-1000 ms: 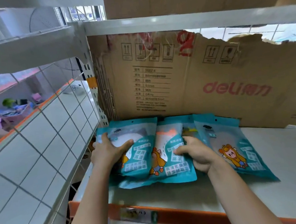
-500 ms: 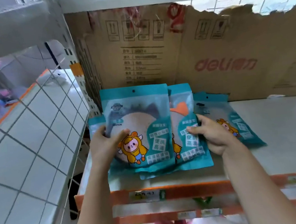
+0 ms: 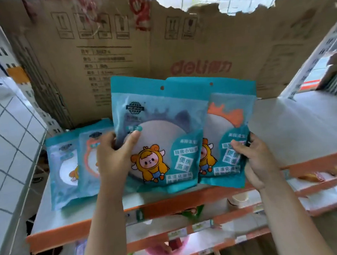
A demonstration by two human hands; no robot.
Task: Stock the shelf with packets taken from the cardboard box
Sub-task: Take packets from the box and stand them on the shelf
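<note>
- My left hand (image 3: 114,155) grips the front teal packet (image 3: 159,128), centre frame, thumb across its face.
- My right hand (image 3: 252,157) pinches the overlapped packet (image 3: 229,129) behind it.
- Risk, judged: released upright, both may slide off the shelf (image 3: 299,127) edge.

Bare left hand (image 3: 112,155) with a short, plain thumbnail (image 3: 136,133), bare right hand (image 3: 252,156), left forearm (image 3: 105,226) and right forearm (image 3: 283,219) both bare down to the view's lower edge

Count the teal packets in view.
4 teal plastic packets: one flat at the white shelf's left, one overlapping it, one upright in the left hand, one behind it, pinched by the right hand. Others may be hidden.
</note>
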